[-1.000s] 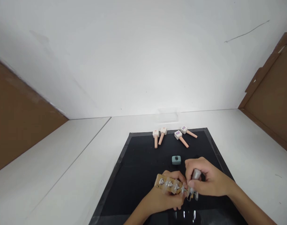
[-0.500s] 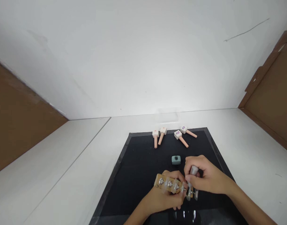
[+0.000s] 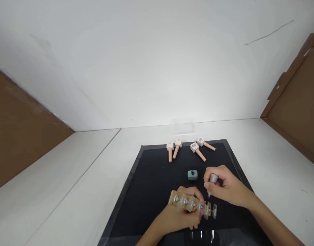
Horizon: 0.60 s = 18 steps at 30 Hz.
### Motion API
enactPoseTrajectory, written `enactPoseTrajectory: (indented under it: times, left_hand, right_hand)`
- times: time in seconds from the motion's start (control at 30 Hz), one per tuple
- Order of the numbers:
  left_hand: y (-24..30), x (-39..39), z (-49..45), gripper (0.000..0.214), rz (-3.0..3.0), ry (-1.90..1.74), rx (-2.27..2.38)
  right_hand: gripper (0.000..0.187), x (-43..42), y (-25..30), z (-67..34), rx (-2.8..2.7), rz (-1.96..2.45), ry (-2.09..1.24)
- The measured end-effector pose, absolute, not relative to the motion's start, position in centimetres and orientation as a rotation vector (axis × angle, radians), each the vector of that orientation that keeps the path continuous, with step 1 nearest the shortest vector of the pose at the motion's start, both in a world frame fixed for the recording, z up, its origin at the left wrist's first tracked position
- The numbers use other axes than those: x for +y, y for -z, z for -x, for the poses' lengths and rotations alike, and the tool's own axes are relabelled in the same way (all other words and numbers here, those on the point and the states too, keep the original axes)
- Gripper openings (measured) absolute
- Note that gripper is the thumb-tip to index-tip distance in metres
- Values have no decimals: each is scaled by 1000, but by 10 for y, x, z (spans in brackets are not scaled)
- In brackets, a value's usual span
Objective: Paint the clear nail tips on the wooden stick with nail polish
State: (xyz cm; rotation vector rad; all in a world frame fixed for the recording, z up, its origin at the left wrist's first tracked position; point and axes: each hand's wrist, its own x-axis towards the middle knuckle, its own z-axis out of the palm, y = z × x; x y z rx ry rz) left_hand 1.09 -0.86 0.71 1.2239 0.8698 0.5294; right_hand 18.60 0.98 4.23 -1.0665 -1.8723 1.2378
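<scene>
My left hand (image 3: pixel 181 215) is closed around a wooden nail-tip stand (image 3: pixel 174 199), held tilted above the black mat. Several clear false nails (image 3: pixel 191 203) stand in a row along it on small metal posts. To its upper right, my right hand (image 3: pixel 227 186) pinches a nail polish brush by its grey cap (image 3: pixel 213 178). The brush points down toward the false nails, with its tip a little above them and apart from them. An uncapped teal polish bottle (image 3: pixel 192 175) stands on the mat, left of my right hand.
Several white polish bottles with pink caps lie at the mat's far edge, among them a left one (image 3: pixel 170 146) and a purple-labelled one (image 3: pixel 194 147). The black mat (image 3: pixel 149 177) lies on a white table (image 3: pixel 90 191). Brown cardboard panels (image 3: pixel 26 126) flank the white wall.
My right hand has moved slightly up and away from the stand, lifting the brush off the false nails at its right end. My left hand and the stand have stayed put.
</scene>
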Motion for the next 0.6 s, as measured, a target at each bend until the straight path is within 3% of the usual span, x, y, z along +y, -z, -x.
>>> enactPoseTrajectory:
  times: [0.2,0.6]
  left_hand:
    - [-2,-10,-10,13,-1229,-536,844]
    - [30,-2,-4,34,-886,-693,402]
  right_hand:
    - [19,12,-40,-191,-1822,1046,-1209]
    - [29,5,-39,-187,-1771,609,-1335]
